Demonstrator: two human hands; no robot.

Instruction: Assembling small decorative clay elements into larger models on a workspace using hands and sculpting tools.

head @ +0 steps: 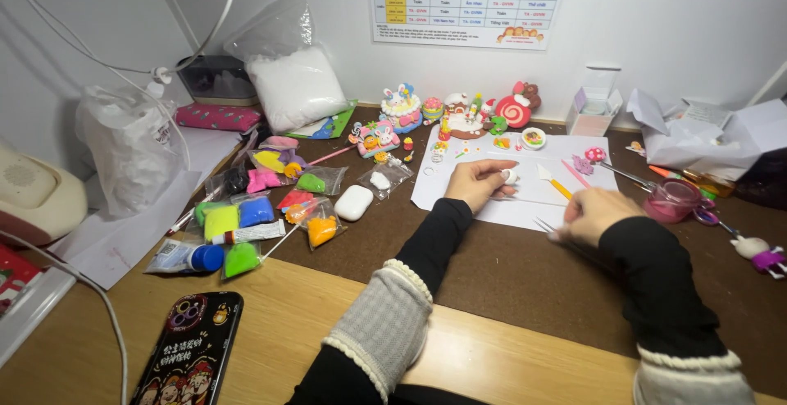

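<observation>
My left hand [482, 182] rests on a white sheet of paper [459, 167] and pinches a small white piece of clay [510, 176] between its fingertips. My right hand [592, 215] hovers at the sheet's lower right edge, closed on a thin metal tool [544, 225] whose tips point left. Both arms wear black sleeves with pale knitted cuffs. An orange-handled modelling tool [554, 184] and a pink stick [574, 174] lie on the sheet between the hands.
Small bags of coloured clay [258, 212] lie at the left, with a white oval case [353, 202]. Finished clay figures [467, 116] line the back wall. A pink cup [672, 200] stands at right, a phone [193, 352] near the front edge, and a big bag of white filling [293, 85] behind.
</observation>
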